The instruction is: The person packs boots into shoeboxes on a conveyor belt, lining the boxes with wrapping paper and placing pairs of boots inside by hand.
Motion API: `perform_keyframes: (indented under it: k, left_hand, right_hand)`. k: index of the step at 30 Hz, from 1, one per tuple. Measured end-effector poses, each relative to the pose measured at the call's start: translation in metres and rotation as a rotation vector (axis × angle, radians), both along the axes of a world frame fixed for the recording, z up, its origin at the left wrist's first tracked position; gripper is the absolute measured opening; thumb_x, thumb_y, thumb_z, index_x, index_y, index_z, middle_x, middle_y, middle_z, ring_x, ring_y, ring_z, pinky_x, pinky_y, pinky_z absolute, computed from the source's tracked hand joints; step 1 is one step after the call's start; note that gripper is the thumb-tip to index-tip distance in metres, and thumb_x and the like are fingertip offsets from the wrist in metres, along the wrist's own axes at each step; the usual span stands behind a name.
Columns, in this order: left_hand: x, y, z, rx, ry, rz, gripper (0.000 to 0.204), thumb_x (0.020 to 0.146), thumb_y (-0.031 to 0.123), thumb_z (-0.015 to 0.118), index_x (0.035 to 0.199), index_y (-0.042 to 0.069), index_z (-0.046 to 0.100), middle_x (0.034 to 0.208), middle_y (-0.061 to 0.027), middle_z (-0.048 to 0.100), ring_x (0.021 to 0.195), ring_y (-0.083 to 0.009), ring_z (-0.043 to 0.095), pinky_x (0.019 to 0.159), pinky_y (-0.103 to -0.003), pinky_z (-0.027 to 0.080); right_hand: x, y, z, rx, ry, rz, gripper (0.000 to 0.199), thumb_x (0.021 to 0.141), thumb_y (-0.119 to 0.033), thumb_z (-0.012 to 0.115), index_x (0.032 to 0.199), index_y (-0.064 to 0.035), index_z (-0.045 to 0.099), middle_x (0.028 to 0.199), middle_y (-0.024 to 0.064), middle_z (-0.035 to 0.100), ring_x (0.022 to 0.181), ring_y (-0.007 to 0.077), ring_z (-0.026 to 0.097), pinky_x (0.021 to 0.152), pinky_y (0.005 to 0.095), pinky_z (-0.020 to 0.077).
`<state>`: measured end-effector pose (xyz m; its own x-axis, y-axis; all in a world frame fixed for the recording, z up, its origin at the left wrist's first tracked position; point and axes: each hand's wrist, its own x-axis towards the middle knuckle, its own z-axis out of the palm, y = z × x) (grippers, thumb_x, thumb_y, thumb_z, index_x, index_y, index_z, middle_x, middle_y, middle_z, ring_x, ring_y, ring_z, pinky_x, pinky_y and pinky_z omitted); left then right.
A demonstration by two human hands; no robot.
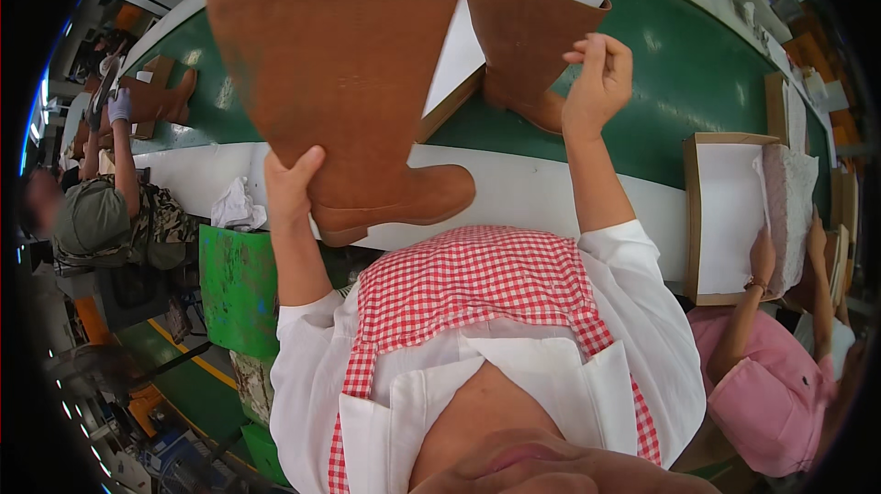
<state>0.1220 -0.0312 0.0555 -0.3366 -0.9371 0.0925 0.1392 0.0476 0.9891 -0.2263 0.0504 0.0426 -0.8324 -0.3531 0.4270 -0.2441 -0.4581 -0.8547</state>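
Observation:
A tall brown boot (340, 63) is held up close in front of me, its toe pointing right. My left hand (292, 187) grips it at the heel and ankle, thumb on the near side. A second brown boot (528, 40) stands on the green surface behind it, with white lining or paper showing at its top opening. Beside that boot's shaft my right hand (601, 90) is raised, its fingers curled in toward the thumb. Whether something small is between those fingertips I cannot make out.
Behind the boots is a box with a white inside (457, 58), on the green conveyor belt (661, 99). A crumpled white cloth (239, 207) lies at the left edge. Co-workers sit on both sides; the right one handles white paper at an open box (725, 219).

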Motion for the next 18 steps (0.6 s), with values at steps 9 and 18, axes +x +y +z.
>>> perform_keyframes:
  k: [9, 18]
  left_hand:
    - [-0.028, -0.094, 0.045, -0.320, 0.329, 0.306, 0.048, 0.085, 0.009, 0.067, 0.127, -0.003, 0.047, 0.125, -0.0102, 0.053, 0.111, -0.0207, 0.053, 0.098, -0.033, 0.041]
    - [-0.137, -0.198, -0.041, -0.240, 0.197, 0.194, 0.046, 0.081, 0.011, 0.072, 0.120, -0.003, 0.053, 0.116, -0.0091, 0.059, 0.106, -0.0180, 0.055, 0.093, -0.031, 0.041]
  right_hand:
    - [-0.049, -0.003, -0.071, 0.338, -0.077, -0.125, 0.058, 0.080, -0.021, 0.072, 0.127, -0.0030, 0.044, 0.126, 0.0127, 0.050, 0.115, 0.0220, 0.049, 0.099, 0.0343, 0.0358]
    - [-0.076, -0.026, -0.062, 0.278, -0.215, 0.283, 0.054, 0.077, -0.008, 0.074, 0.124, -0.0001, 0.048, 0.118, 0.0114, 0.058, 0.108, 0.0200, 0.055, 0.095, 0.0332, 0.0416]
